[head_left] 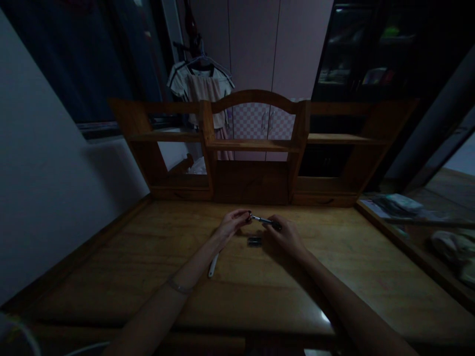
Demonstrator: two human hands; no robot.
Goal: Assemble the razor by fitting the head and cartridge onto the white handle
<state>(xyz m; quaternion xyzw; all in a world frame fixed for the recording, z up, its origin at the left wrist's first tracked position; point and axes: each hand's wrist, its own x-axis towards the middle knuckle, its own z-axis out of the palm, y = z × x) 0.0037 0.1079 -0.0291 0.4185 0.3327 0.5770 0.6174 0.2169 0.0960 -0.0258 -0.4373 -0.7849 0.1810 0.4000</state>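
Both my hands meet over the middle of a wooden desk (148,257). My right hand (285,236) is closed round a slim metallic pen-like object (261,219), its tip pointing left. My left hand (233,222) pinches something small and dark at that tip; I cannot make out what it is. A small dark cylindrical piece (254,241) lies on the desk just below the hands. A thin white stick (213,265) lies on the desk under my left forearm.
A wooden hutch with open shelves (256,146) stands at the back of the desk. Papers and cloth (401,205) lie on a surface to the right. Clothes on a hanger (202,81) hang behind, before a pale wardrobe. A wall runs along the left.
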